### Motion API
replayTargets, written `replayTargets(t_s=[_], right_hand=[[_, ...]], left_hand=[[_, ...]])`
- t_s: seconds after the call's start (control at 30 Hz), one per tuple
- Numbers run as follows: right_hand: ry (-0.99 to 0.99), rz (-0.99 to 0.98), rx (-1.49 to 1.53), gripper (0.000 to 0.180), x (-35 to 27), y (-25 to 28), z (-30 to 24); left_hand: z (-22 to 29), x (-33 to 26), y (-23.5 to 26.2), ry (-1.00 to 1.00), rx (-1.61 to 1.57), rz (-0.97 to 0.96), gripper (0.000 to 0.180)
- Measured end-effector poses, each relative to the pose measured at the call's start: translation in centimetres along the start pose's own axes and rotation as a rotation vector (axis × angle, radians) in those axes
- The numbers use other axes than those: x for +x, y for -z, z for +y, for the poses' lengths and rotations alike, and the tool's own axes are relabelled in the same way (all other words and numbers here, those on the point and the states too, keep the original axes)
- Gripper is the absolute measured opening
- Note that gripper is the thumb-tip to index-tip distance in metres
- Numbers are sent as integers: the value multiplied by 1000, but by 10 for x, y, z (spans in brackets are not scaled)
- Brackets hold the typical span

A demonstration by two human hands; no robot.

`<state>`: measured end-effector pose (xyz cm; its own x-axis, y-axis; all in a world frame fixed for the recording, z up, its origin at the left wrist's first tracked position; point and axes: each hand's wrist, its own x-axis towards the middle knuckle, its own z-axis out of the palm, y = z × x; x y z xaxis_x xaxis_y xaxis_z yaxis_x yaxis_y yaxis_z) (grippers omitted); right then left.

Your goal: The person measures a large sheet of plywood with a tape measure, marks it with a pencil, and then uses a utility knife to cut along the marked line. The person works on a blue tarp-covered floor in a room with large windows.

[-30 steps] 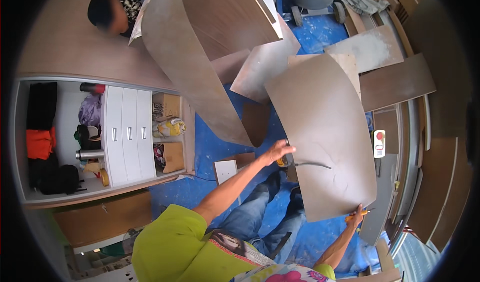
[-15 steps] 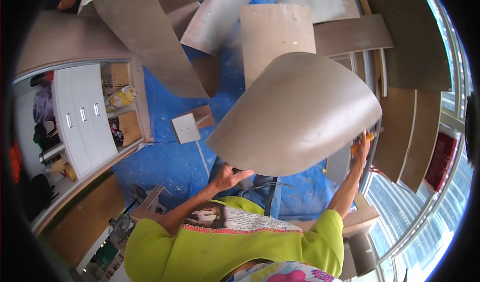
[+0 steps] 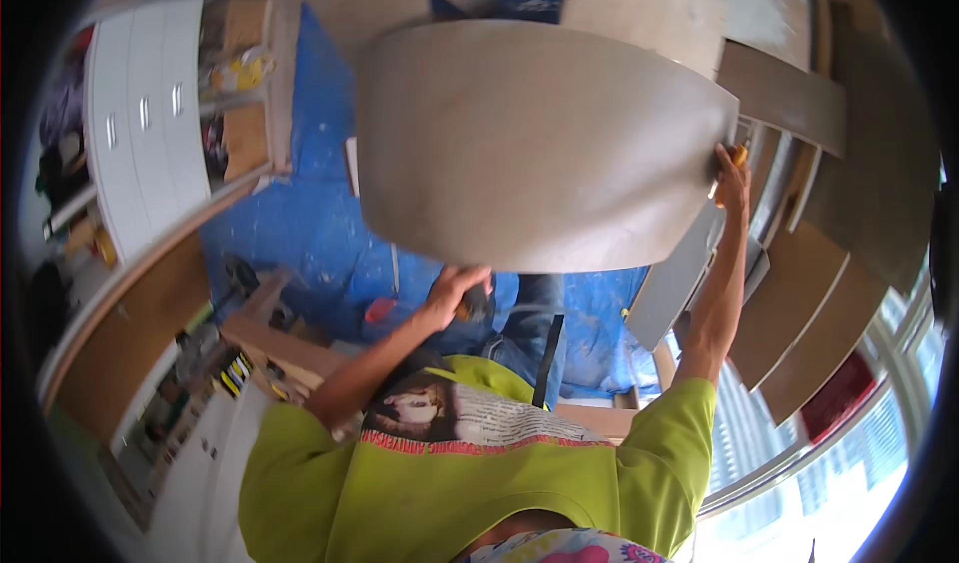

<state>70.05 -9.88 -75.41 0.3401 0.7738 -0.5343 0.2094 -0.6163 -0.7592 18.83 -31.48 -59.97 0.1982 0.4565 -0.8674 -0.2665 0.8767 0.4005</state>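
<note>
A large curved grey-brown panel [image 3: 539, 143] is in front of me, its near edge above my legs. My left hand [image 3: 455, 295] is at that near edge, closed around a dark rounded object [image 3: 478, 303] whose kind I cannot make out. My right hand [image 3: 733, 181] is at the panel's right end, with its fingers closed on an orange-handled tool [image 3: 739, 155]. That tool's working end is hidden, and whether those fingers also grip the panel is unclear.
Blue sheeting [image 3: 270, 218] covers the floor. More flat panels [image 3: 784, 93] lie at the far right, and others lean by the windows [image 3: 819, 473]. A white cabinet [image 3: 145, 113] stands to the left. A wooden beam [image 3: 280, 343] lies near my left arm.
The panel has swung leftward and lies more level across my view. My right hand has moved up and farther away. My view has shifted, and the dark object shows more clearly by my left hand.
</note>
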Motion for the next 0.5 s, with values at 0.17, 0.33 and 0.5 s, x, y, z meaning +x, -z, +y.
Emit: replayTargets(t_s=[0.17,0.33,0.5], right_hand=[[-74,58,-9,27,57,-31,65],[-37,144,19,30,89,-64,98],[-205,249,-437,54,104,-100,82]], left_hand=[[-28,114,40,203,-299,-3,21],[-92,221,93,298,-421,223,27],[-88,279,126,322,-434,292,27]])
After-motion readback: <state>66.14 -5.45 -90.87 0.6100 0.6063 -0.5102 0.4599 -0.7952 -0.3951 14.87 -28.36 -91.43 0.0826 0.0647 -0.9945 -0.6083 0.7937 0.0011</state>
